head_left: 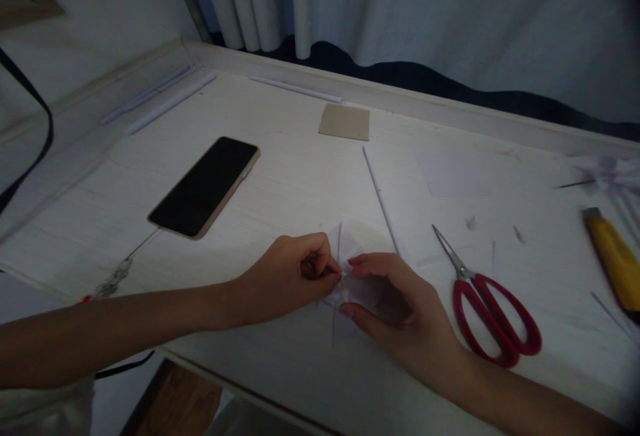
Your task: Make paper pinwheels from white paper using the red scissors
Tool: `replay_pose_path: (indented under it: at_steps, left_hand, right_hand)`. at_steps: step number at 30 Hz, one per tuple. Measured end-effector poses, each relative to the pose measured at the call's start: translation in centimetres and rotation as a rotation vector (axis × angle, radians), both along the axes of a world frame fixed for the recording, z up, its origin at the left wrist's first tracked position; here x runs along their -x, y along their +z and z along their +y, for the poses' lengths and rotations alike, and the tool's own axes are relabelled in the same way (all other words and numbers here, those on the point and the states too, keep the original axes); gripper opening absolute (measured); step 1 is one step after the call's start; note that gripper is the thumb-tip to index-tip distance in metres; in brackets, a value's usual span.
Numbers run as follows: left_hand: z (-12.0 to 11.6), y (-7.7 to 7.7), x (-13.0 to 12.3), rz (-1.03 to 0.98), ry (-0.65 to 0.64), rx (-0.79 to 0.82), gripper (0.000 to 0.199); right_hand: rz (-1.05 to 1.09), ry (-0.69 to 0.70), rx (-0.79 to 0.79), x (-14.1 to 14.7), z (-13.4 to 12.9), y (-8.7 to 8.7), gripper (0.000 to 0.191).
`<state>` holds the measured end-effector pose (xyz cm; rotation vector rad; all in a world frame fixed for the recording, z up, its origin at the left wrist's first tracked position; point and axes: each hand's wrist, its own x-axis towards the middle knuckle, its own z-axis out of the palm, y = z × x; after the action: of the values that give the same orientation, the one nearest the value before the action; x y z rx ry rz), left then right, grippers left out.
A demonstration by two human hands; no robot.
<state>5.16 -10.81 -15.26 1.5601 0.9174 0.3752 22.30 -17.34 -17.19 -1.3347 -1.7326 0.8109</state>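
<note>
My left hand (293,275) is closed in a pinch, its thumb and index fingertips at a tiny pale piece I cannot make out clearly. My right hand (410,313) curves in from the other side, with thumb and index finger bracketing a small white paper piece (345,295). Under both hands lies folded white paper (350,243) with thin dark lines, partly hidden by the fingers. Just beyond them, a thin white rolled paper stick (381,203) lies on the table. Red-handled scissors (465,275) rest to the right of my right hand, blades pointing away.
A phone (205,186) with a cord lies on the white table (295,186) at left. Farther back are a beige card (345,122) and paper rolls (173,104). A yellow tube (614,259) and paper scraps (471,223) lie to the right.
</note>
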Motion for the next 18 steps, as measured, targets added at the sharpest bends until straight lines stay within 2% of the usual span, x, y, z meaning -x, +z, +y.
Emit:
replay_pose_path:
  at_steps: [6, 18]
  left_hand:
    - [-0.05, -0.29, -0.01, 0.002, -0.006, -0.004, 0.023]
    - [-0.15, -0.1, 0.03, -0.016, 0.01, -0.011, 0.024]
  right_hand:
    - [0.033, 0.051, -0.014, 0.04, 0.08, 0.02, 0.025]
    - [0.067, 0.058, -0.017, 0.06, 0.17, 0.1, 0.027]
